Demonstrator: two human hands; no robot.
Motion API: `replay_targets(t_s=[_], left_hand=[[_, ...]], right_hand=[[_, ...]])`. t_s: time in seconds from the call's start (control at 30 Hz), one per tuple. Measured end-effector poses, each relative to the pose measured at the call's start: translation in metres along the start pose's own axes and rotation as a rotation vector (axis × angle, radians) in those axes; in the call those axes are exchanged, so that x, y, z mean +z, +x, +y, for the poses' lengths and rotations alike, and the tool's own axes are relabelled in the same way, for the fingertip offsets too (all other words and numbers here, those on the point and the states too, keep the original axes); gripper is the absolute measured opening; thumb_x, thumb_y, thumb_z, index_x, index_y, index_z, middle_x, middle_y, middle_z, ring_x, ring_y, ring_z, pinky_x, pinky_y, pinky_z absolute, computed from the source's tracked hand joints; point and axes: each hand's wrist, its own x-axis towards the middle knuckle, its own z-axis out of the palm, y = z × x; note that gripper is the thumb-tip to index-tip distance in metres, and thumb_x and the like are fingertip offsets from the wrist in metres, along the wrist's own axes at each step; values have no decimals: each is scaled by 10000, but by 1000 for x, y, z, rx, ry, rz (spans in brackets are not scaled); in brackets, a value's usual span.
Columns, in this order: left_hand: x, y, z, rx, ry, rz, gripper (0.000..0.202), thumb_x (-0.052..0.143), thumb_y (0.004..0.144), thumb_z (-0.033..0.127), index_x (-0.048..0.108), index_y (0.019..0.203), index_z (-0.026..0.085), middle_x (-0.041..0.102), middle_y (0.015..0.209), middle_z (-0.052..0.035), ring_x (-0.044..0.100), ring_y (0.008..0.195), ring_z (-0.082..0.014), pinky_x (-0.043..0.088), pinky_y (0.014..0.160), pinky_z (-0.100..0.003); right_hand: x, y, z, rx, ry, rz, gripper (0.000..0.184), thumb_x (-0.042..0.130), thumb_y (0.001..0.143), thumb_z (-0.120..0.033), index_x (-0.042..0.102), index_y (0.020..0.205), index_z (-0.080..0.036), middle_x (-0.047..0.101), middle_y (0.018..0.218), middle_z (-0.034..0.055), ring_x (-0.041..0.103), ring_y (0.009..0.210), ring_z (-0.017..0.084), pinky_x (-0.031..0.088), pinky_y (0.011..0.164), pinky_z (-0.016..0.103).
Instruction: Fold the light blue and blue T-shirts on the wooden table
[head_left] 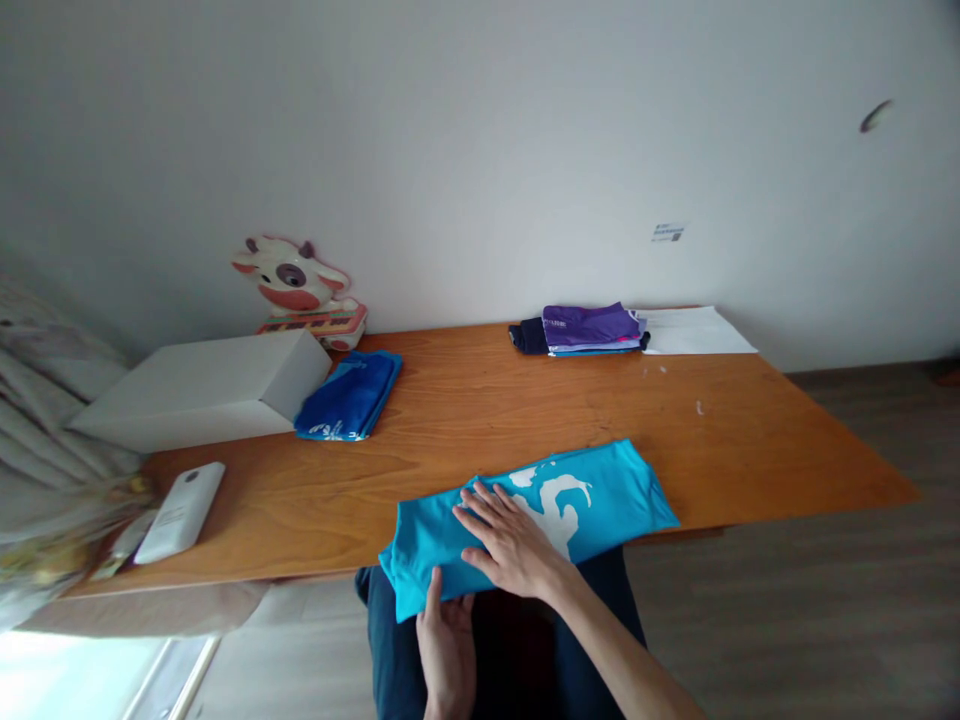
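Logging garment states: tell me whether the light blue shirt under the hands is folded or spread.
Folded. The shirt lies as a narrow layered band at the table edge, right hand flat on it, left hand at its near edge.

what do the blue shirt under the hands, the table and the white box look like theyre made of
Blue shirt: thin knit fabric, probably synthetic; it lies in soft folds with a faint sheen and a white print.
Table: wood or wood veneer, smooth orange-brown top with visible grain.
White box: likely matte cardboard, with flat faces and crisp edges, though it could be plastic.
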Motion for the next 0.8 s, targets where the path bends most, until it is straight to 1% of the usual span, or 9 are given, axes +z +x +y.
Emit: replay_targets(t_s=[0.1, 0.2, 0.3, 0.33, 0.4, 0.5, 0.6, 0.7, 0.8], left_hand=[[14, 0, 16, 58, -8, 9, 402, 673, 983, 341, 652, 1385, 317, 719, 1381, -55, 649, 1332, -253, 587, 1068, -399], [23, 0, 29, 114, 18, -77, 457, 663, 990, 391, 618, 1442, 331, 687, 1436, -49, 606, 1384, -275, 551, 1128, -454], [25, 7, 43, 214, 113, -167, 467, 606, 1016, 466, 591, 1474, 377, 644, 1500, -15, 570, 1424, -280, 492, 1194, -492], [24, 11, 47, 242, 157, -195, 465, 581, 1024, 489, 584, 1480, 396, 624, 1522, -2, 563, 1431, -281, 478, 1206, -502], [22, 19, 55, 294, 249, -253, 473, 529, 1040, 526, 558, 1501, 424, 589, 1559, 16, 552, 1442, -286, 464, 1214, -524], [21, 29, 62, 367, 349, -302, 524, 489, 1045, 554, 503, 1551, 417, 577, 1571, 7, 535, 1456, -292, 462, 1213, -526], [21, 34, 67, 399, 367, -298, 546, 492, 1044, 546, 484, 1570, 398, 573, 1576, -10, 520, 1468, -289, 468, 1206, -491], [26, 33, 80, 480, 394, -279, 547, 483, 1046, 534, 474, 1571, 381, 559, 1589, -25, 512, 1472, -280, 481, 1186, -460], [36, 32, 108, 624, 380, -201, 542, 513, 1027, 527, 518, 1532, 330, 599, 1544, -51, 540, 1437, -290, 499, 1159, -464]], right_hand=[[-16, -5, -1, 4, 159, 31, 618, 481, 1092, -464, 313, 1666, -309, 403, 1690, 27, 311, 1592, 228, 279, 1329, 480], [-32, -28, 4, 96, 239, 234, 544, 458, 1104, -410, 362, 1638, -375, 438, 1670, -16, 347, 1577, 223, 279, 1330, 498], [-38, -71, 22, 267, 151, 486, 537, 432, 1104, -359, 365, 1635, -394, 454, 1658, -11, 368, 1567, 261, 281, 1316, 581], [-39, -89, 31, 322, 85, 539, 550, 432, 1099, -347, 353, 1642, -391, 454, 1658, -3, 373, 1564, 273, 284, 1309, 601], [-37, -125, 52, 399, -87, 580, 578, 454, 1085, -339, 339, 1650, -386, 468, 1648, 8, 382, 1558, 297, 268, 1303, 641], [-37, -170, 82, 436, -307, 518, 605, 494, 1066, -363, 339, 1651, -383, 490, 1632, 18, 385, 1555, 318, 213, 1299, 690], [-42, -186, 93, 418, -360, 401, 660, 517, 1056, -404, 289, 1673, -358, 421, 1675, 26, 321, 1585, 323, 220, 1300, 679], [-49, -172, 84, 375, -313, 314, 804, 610, 1004, -489, 236, 1693, -311, 326, 1723, 50, 242, 1611, 338, 303, 1289, 634], [-49, -142, 67, 312, -239, 234, 964, 712, 928, -542, 199, 1702, -283, 263, 1747, 69, 208, 1619, 349, 344, 1278, 612]])
